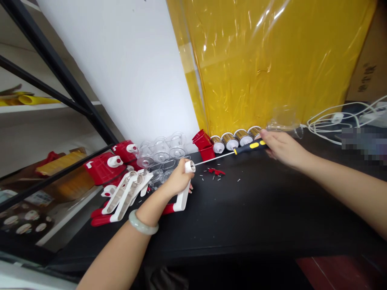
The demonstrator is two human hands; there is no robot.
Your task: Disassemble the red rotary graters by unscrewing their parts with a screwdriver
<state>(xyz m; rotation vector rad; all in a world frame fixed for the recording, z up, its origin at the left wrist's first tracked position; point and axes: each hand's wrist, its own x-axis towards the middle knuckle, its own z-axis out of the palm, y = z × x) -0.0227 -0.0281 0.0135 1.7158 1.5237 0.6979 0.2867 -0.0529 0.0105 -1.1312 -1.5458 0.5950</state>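
Note:
My left hand (178, 178) is closed around a white crank handle (182, 197) with a red grip, its round hub turned to the right. In my right hand (281, 148) is a screwdriver (250, 146) with a black and yellow handle. The long shaft points left, and its tip is at the opening of the hub; how deep it sits I cannot tell. Small screws (213, 177) and a little red plastic piece (216, 172) lie on the black table just right of the hub.
Several more white crank handles (127, 197) are piled on the left near red housings (104, 167). Clear plastic cups (177, 145), red hoppers (204, 146) and several grater drums (230, 141) line the back. White cables (323, 121) coil at the right on the black table (256, 213).

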